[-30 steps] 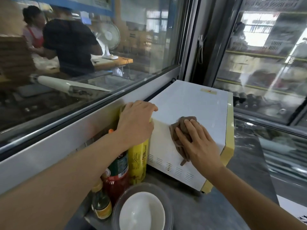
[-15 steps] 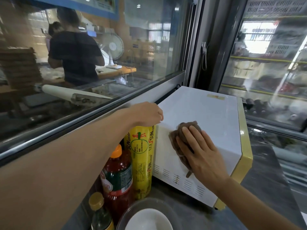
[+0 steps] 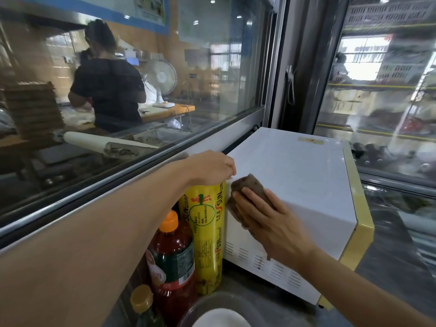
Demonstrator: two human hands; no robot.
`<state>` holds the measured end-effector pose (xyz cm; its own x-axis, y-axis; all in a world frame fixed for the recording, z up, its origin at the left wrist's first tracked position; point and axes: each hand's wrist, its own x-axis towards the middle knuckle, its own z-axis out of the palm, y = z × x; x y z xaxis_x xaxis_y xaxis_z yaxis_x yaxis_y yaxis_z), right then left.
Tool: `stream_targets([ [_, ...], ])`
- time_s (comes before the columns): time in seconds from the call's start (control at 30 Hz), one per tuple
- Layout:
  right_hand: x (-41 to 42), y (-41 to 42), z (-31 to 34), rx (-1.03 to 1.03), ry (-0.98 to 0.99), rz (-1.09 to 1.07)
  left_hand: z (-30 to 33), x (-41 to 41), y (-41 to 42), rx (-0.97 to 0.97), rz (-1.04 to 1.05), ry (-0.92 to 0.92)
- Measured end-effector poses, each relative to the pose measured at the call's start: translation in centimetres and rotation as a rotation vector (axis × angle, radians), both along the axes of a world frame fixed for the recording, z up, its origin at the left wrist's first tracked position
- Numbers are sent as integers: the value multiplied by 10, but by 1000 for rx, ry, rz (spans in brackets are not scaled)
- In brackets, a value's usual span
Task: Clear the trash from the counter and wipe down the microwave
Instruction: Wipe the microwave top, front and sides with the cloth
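A white microwave (image 3: 295, 175) with a pale yellow front frame stands on the counter, its side panel facing me. My right hand (image 3: 266, 220) presses a brown cloth (image 3: 250, 187) flat against the upper left edge of that side panel, fingers straight. My left hand (image 3: 212, 167) grips the top of an upright yellow cling-wrap roll (image 3: 207, 232) that stands right beside the microwave's rear corner. The roll's top end is hidden under the hand.
A red sauce bottle (image 3: 172, 256) with an orange cap and a small yellow-capped bottle (image 3: 144, 305) stand left of the roll. A clear bowl with a white dish (image 3: 219, 312) sits at the near edge. A glass window (image 3: 141, 90) runs along the left; a glass-door cooler (image 3: 389, 102) stands behind.
My right hand and the cloth have slid left to the microwave's rear edge. My left hand stays on top of the yellow roll. The view has moved closer.
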<state>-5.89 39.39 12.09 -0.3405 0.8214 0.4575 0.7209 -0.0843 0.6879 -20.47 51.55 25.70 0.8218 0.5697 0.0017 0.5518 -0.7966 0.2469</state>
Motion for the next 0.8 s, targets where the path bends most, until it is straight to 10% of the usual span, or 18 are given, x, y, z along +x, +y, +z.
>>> stream_targets([
  [0.8, 0, 20, -9, -66, -27, 76, -8, 2, 4, -100, 42, -118],
])
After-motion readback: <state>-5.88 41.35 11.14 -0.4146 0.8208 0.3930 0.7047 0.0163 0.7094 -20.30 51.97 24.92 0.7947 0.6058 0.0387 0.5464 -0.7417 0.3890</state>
